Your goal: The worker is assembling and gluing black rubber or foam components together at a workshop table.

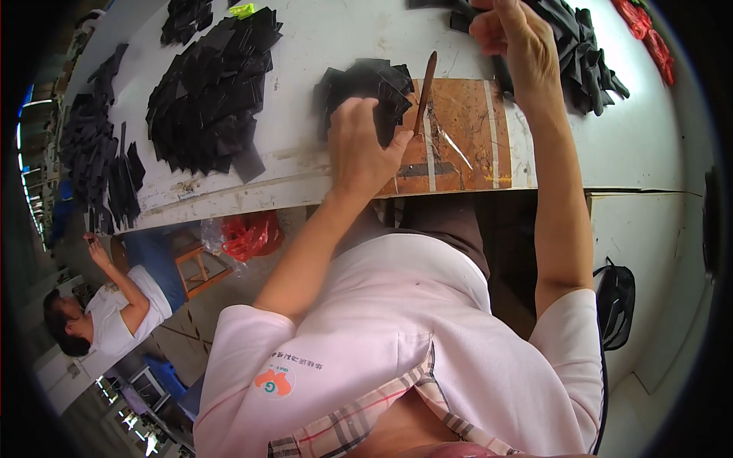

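My left hand (360, 149) rests at the near edge of a small pile of black fabric pieces (374, 80). Its thumb is spread away from the curled fingers, and no piece shows between them. Just past the thumb, a slim brown pointed stick (424, 95) rises over a worn brown board (473, 114). My right hand (527, 57) is raised at the top edge, fingers bent together and partly cut off; what they hold, if anything, is hidden. Behind it lies a heap of dark fabric strips (584, 61).
A large black fabric pile (210, 99) and a row of dark strips (95, 145) cover the table's left side. Red bundles (649, 42) lie far right. Below the table's edge are a red bag (252, 235) and a wooden stool (200, 269). Another person (126, 305) sits at left.
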